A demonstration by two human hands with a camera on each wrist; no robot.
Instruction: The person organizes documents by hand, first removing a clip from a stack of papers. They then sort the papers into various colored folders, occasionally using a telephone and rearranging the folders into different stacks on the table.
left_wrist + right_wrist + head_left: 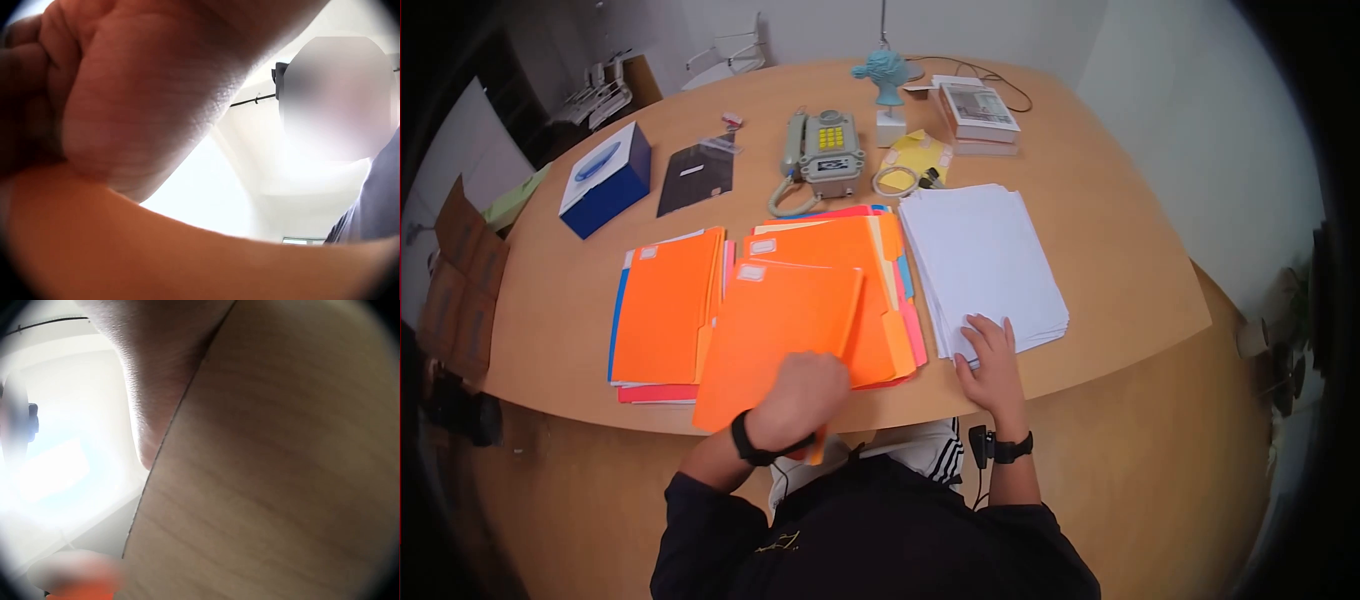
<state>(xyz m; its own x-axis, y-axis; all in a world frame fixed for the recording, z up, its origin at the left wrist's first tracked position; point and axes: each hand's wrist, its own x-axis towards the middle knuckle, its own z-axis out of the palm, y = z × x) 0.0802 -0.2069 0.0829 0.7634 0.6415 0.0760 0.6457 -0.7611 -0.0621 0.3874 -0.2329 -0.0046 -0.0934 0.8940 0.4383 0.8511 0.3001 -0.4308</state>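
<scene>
In the head view my left hand grips an orange file folder near its lower right edge, with the fingers curled. The folder lies tilted across two piles. Orange also fills the bottom of the left wrist view, a folder just below the curled hand. Under it sits the middle pile of folders, orange on top with pink, blue and cream edges showing. My right hand rests with spread fingers on the near edge of a stack of white paper.
Another folder pile lies to the left. Behind are a blue-and-white box, a dark sheet, a grey telephone, a yellow envelope with a cable, a blue bust and several books. The table's curved edge runs close to me.
</scene>
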